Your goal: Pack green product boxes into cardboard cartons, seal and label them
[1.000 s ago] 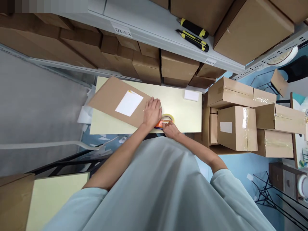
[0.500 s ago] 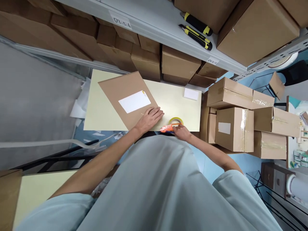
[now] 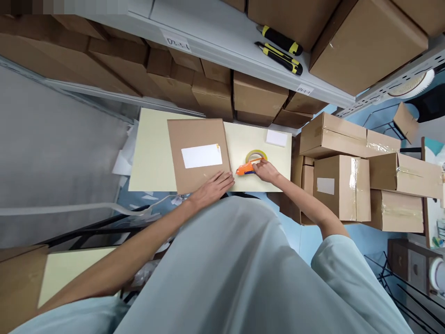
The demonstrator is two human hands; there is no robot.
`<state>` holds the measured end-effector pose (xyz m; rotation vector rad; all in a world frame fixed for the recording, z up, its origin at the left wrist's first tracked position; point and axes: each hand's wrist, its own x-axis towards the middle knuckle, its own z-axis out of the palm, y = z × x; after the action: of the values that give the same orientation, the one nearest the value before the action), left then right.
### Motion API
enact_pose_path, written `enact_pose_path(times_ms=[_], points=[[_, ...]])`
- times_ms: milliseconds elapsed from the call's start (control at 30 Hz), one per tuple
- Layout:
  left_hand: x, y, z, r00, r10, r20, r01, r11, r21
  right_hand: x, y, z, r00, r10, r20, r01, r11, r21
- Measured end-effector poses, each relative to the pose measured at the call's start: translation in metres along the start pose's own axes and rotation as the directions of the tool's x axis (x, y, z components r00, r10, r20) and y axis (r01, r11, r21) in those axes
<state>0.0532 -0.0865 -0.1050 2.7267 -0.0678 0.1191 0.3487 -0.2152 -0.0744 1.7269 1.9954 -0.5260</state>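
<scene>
L hand (image 3: 212, 188) lies flat, fingers extended, on near R corner of cardboard box (image 3: 198, 133), which sits on tabletop (image 3: 153, 153), white label (image 3: 201, 156) up. R hand (image 3: 266, 171) grips orange tape dispenser (image 3: 245, 169) w/ yellowish roll (image 3: 256, 152), just R of box; white block (image 3: 276, 138) nr tabletop's far R corner.

Head camera: on your head, facing forward and down
Pale blue-grey cloth shirt (image 3: 243, 269): yours, nearest the camera
Cream rectangular tabletop (image 3: 153, 148): farther off, mid-view
</scene>
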Motion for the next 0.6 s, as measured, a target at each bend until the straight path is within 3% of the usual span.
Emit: enact_pose_path(times_ms=[100, 167, 267, 333, 400, 467, 533, 600], points=[[-0.018, 0.009, -0.013, 1.000, 0.010, -0.011, -0.011, 0.999, -0.032, 0.010, -0.034, 0.002, 0.994, -0.107, -0.014, 0.107, 0.994, 0.014], [-0.011, 0.007, -0.027, 0.998, -0.046, -0.049, 0.044, 0.998, -0.045, 0.012, -0.057, 0.005, 0.990, -0.140, -0.008, 0.140, 0.990, 0.031], [0.033, -0.015, -0.048, 0.945, -0.277, -0.173, 0.275, 0.961, -0.035, 0.016, -0.083, 0.007, 0.989, -0.147, -0.025, 0.148, 0.987, 0.063], [0.074, -0.034, -0.054, 0.849, -0.466, -0.250, 0.466, 0.883, -0.065, 0.019, -0.093, 0.006, 0.989, -0.139, -0.045, 0.142, 0.986, 0.085], [0.109, -0.051, -0.049, 0.765, -0.588, -0.260, 0.582, 0.806, -0.110, 0.022, -0.099, 0.004, 0.991, -0.125, -0.057, 0.130, 0.987, 0.096], [0.132, -0.059, -0.035, 0.715, -0.661, -0.228, 0.644, 0.749, -0.153, 0.024, -0.102, 0.002, 0.992, -0.111, -0.065, 0.117, 0.988, 0.097], [0.139, -0.061, -0.019, 0.690, -0.683, -0.238, 0.657, 0.730, -0.187, 0.024, -0.104, 0.002, 0.992, -0.104, -0.067, 0.111, 0.989, 0.096], [0.134, -0.059, -0.006, 0.697, -0.660, -0.279, 0.625, 0.750, -0.215, 0.023, -0.106, 0.003, 0.993, -0.105, -0.061, 0.111, 0.989, 0.100]])
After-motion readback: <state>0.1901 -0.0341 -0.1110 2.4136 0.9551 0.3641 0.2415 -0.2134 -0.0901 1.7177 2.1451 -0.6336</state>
